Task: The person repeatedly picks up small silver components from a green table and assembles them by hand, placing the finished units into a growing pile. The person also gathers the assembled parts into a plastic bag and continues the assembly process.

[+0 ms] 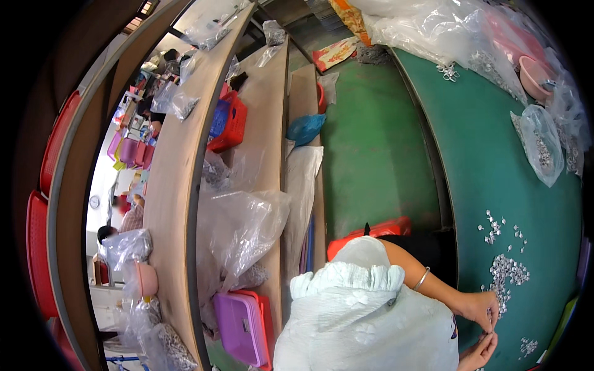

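At the lower right of the frame, I see the left hand (482, 308) and right hand (479, 353) close together, fingertips pinched; I can't tell whether they grip anything. Small silvery pieces (508, 271) lie just beside them on the green table (489, 161).

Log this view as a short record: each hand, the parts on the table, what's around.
Left hand: fingertips bunched close to the right hand's
Right hand: fingertips drawn together
Held item: too small to tell
Surface: green table
Parts: small silvery pieces, heaped beside the left hand, others scattered
Table, upper right of view: pink bowl, clear bag
Left of view: wooden shelves, purple tub
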`<state>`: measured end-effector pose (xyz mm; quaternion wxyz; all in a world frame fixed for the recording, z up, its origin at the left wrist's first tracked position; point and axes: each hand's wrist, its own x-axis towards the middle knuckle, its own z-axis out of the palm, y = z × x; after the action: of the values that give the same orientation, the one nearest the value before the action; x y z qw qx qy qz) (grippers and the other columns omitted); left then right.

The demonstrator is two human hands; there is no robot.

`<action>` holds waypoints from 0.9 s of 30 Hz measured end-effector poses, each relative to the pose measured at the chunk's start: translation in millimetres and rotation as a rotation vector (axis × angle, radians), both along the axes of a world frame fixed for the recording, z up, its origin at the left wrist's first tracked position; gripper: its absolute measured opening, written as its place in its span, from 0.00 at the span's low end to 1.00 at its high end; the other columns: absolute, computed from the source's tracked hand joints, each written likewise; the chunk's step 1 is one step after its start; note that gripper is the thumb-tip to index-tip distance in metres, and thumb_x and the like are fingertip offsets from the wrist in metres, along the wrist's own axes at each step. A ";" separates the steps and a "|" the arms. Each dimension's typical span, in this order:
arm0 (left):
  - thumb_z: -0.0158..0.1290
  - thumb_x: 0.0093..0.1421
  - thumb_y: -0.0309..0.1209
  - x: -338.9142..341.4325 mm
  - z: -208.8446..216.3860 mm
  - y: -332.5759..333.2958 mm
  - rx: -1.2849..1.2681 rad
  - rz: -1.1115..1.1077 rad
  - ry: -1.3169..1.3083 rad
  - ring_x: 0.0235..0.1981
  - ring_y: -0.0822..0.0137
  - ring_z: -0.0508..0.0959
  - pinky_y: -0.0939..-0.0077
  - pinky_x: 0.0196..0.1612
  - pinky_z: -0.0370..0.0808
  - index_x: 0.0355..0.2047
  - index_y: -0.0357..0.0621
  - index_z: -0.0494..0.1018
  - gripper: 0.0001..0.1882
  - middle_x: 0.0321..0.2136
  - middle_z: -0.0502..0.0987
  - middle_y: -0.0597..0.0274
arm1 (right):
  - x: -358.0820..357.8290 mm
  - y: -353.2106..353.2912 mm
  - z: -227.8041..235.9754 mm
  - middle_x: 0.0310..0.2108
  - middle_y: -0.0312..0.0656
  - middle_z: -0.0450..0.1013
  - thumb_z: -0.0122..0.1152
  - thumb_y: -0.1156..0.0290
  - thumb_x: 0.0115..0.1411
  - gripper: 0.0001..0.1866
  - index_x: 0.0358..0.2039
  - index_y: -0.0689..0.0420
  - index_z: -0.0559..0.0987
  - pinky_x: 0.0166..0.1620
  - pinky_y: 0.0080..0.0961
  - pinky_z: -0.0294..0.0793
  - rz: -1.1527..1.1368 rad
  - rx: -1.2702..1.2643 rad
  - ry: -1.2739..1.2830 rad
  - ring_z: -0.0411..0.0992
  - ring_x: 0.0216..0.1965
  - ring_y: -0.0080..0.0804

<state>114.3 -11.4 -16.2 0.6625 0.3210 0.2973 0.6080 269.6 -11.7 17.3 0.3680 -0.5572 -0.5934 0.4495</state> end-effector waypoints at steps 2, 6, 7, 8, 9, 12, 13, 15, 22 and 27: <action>0.60 0.43 0.26 1.5 0.7 -1.6 -0.020 -0.031 -0.058 0.15 0.77 0.68 0.84 0.20 0.63 0.22 0.33 0.76 0.08 0.16 0.76 0.63 | 2.6 -3.2 1.0 0.32 0.48 0.73 0.54 0.69 0.60 0.13 0.38 0.68 0.74 0.38 0.24 0.70 -0.010 0.024 -0.066 0.70 0.33 0.30; 0.60 0.44 0.27 -8.8 17.8 -1.1 -0.111 -0.161 -0.100 0.13 0.77 0.67 0.86 0.16 0.60 0.21 0.33 0.75 0.08 0.16 0.75 0.62 | 8.2 -9.5 2.7 0.34 0.48 0.73 0.54 0.69 0.60 0.13 0.39 0.67 0.74 0.39 0.24 0.70 -0.078 0.035 -0.128 0.70 0.34 0.31; 0.60 0.43 0.26 -14.3 22.9 -1.3 -0.162 -0.211 -0.081 0.13 0.77 0.67 0.85 0.15 0.59 0.20 0.33 0.75 0.08 0.14 0.73 0.63 | 6.9 -11.6 4.7 0.34 0.48 0.73 0.55 0.69 0.60 0.13 0.40 0.67 0.74 0.39 0.24 0.70 -0.103 0.030 -0.141 0.70 0.35 0.31; 0.61 0.42 0.26 -18.8 26.1 -0.2 -0.213 -0.262 -0.060 0.13 0.77 0.67 0.85 0.14 0.58 0.19 0.34 0.75 0.07 0.13 0.71 0.64 | 7.4 -13.9 4.9 0.34 0.48 0.73 0.55 0.69 0.60 0.14 0.40 0.67 0.74 0.39 0.24 0.70 -0.116 0.042 -0.118 0.70 0.35 0.31; 0.61 0.42 0.27 -13.3 24.8 -0.9 -0.188 -0.237 -0.059 0.11 0.79 0.61 0.84 0.12 0.52 0.19 0.35 0.75 0.08 0.11 0.67 0.68 | 7.8 -16.3 5.1 0.34 0.48 0.73 0.55 0.69 0.60 0.14 0.39 0.67 0.74 0.39 0.24 0.71 -0.113 0.043 -0.093 0.70 0.35 0.32; 0.60 0.42 0.27 -14.2 21.7 -1.3 -0.188 -0.265 -0.030 0.11 0.79 0.61 0.85 0.12 0.53 0.19 0.35 0.75 0.08 0.11 0.66 0.68 | 2.0 -21.0 12.1 0.35 0.48 0.73 0.56 0.69 0.59 0.13 0.38 0.67 0.75 0.40 0.25 0.70 -0.114 0.065 -0.141 0.70 0.36 0.32; 0.60 0.42 0.28 -17.5 21.9 -1.0 -0.178 -0.276 -0.023 0.11 0.79 0.61 0.84 0.12 0.53 0.20 0.35 0.75 0.08 0.11 0.66 0.68 | -1.4 -23.5 14.3 0.35 0.48 0.73 0.56 0.69 0.59 0.13 0.38 0.67 0.75 0.40 0.25 0.70 -0.119 0.077 -0.178 0.70 0.36 0.32; 0.61 0.43 0.28 -23.3 21.2 -2.2 -0.164 -0.292 -0.016 0.11 0.79 0.61 0.84 0.12 0.53 0.20 0.35 0.76 0.08 0.11 0.66 0.69 | -10.2 -26.9 15.8 0.35 0.48 0.73 0.55 0.69 0.59 0.13 0.37 0.68 0.75 0.42 0.25 0.70 -0.134 0.106 -0.131 0.70 0.36 0.33; 0.59 0.45 0.29 -37.0 21.8 -5.7 -0.031 -0.152 0.066 0.18 0.79 0.69 0.84 0.21 0.62 0.22 0.35 0.77 0.08 0.15 0.73 0.65 | -33.7 -27.2 29.0 0.35 0.49 0.73 0.54 0.68 0.60 0.13 0.37 0.68 0.75 0.44 0.26 0.68 -0.055 0.165 -0.148 0.69 0.36 0.35; 0.58 0.44 0.29 -47.7 29.4 -10.1 0.082 -0.072 0.113 0.20 0.78 0.70 0.83 0.24 0.65 0.21 0.33 0.76 0.09 0.16 0.73 0.64 | -48.1 -30.2 45.6 0.36 0.49 0.73 0.53 0.68 0.61 0.14 0.38 0.68 0.74 0.44 0.26 0.69 -0.009 0.191 -0.223 0.70 0.37 0.35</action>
<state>66.7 -21.5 13.2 0.6522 0.3922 0.2976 0.5764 221.5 -41.9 62.9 0.3531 -0.5685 -0.6683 0.3247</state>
